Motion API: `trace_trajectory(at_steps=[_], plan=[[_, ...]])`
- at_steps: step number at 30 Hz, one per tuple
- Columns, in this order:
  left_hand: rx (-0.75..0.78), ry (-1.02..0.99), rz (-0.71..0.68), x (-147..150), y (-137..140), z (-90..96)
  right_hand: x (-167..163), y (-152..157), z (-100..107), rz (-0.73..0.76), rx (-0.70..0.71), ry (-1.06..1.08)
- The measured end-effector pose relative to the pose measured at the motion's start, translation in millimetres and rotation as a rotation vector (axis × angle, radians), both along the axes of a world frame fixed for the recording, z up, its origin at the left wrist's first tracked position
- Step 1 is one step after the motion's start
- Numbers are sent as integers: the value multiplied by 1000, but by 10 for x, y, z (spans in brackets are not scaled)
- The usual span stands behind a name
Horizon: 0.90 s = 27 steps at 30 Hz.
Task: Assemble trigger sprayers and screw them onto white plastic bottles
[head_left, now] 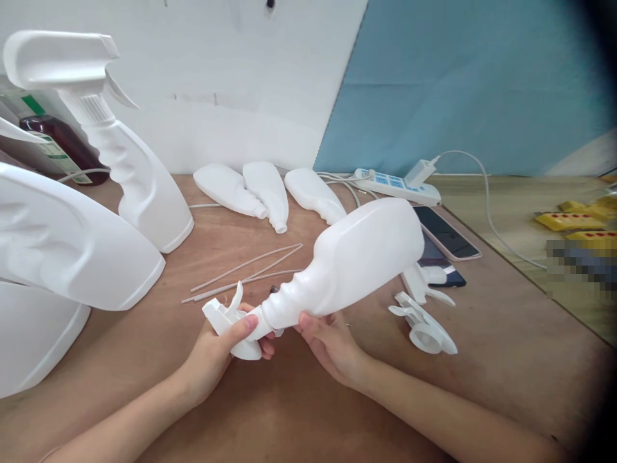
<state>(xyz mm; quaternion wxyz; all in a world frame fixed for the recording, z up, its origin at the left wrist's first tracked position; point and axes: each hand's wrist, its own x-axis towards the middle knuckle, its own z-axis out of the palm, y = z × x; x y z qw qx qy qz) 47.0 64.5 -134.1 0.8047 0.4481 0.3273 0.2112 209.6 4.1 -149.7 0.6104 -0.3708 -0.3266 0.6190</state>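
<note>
A white spray bottle [366,254] is held tilted above the table, its base up to the right and its neck down to the left. My left hand [216,350] is closed around the white trigger sprayer head [247,350] at the neck, thumb on the collar. Below the bottle's ribbed grip, my right hand [332,347] pinches the body with thumb and fingers. Part of the right fingers is hidden behind the bottle. Thin clear dip tubes [241,270] lie on the table just beyond my left hand.
Large assembled spray bottles [144,186] stand at the left. Several headless bottles [265,193] lie near the wall. Loose sprayer heads [427,328] are at the right, near a phone [448,233]. Behind them is a power strip [395,186] with a cable running over the table edge.
</note>
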Motion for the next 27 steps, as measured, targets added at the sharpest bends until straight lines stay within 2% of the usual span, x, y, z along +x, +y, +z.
trace_trajectory(at_steps=[5,8,12,15,17,21,27], plan=[[-127,-65,58,10,41,9,-2,-21,49,46,10,-45],[-173,-98,70,-9,53,-8,-5,-37,10,63,2,-63],[-229,-107,2,-42,90,-18,19,-73,-64,35,-12,-160],[-274,-84,-85,-51,135,-6,70,-90,-17,47,-2,-198],[-309,-66,-141,-52,164,0,118,-79,60,131,42,-241],[-338,-66,-190,-60,191,-3,203,-11,142,301,240,-435],[-306,-96,-183,-71,164,-15,236,60,-35,359,146,-267]])
